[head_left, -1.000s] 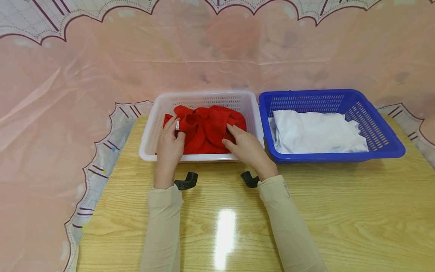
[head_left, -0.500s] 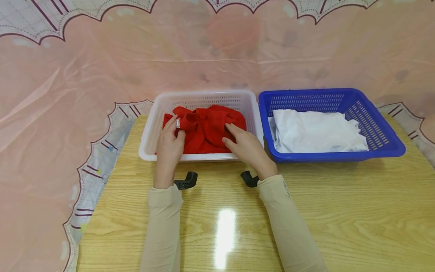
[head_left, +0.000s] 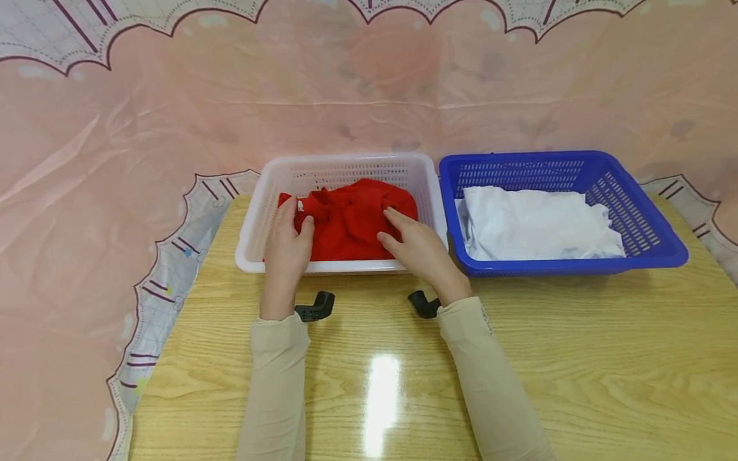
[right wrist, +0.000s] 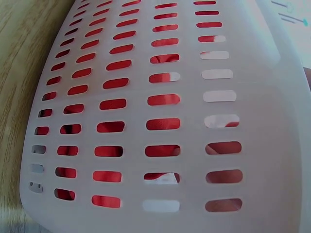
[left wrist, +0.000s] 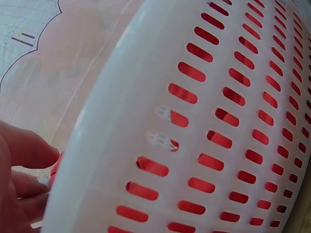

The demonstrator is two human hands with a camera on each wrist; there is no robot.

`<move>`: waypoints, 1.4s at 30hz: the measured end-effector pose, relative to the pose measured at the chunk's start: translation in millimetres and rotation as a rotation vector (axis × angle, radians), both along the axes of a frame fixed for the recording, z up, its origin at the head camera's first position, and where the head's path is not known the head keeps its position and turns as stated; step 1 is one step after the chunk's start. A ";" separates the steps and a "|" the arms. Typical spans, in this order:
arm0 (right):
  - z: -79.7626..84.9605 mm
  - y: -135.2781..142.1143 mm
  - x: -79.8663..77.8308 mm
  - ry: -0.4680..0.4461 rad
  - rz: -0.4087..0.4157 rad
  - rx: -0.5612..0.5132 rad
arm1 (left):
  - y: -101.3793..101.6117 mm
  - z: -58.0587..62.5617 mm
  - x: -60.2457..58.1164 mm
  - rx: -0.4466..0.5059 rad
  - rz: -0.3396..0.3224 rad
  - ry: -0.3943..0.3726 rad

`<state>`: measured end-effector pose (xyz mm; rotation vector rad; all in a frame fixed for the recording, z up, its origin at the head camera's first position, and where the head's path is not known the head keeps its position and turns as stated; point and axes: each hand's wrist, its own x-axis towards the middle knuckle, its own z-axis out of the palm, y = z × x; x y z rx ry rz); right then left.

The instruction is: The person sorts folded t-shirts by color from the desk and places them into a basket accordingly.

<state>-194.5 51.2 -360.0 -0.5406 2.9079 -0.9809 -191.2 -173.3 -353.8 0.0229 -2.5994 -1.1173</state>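
A crumpled red garment lies in the white plastic basket at the middle of the table. My left hand reaches over the front rim to its left end, thumb apart from the fingers, beside a small white label. In the left wrist view, that hand's thumb and fingers are next to a bit of red cloth. My right hand rests on the garment's right part with thumb and fingers spread. Some fingertips are hidden by the cloth. The right wrist view shows mostly the slotted basket wall.
A blue basket with folded white cloth stands right beside the white one. Both sit near the back of a wooden table, before a pink patterned sheet. Black curved pieces show near both wrists.
The raised upper-left fold of the red garment has sunk down and flattened. My left fingers have shifted slightly away from the label; the right hand has barely moved.
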 end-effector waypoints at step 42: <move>1.1 -2.8 0.5 0.001 0.081 -0.034 | -4.9 0.4 0.2 -0.278 0.016 -0.094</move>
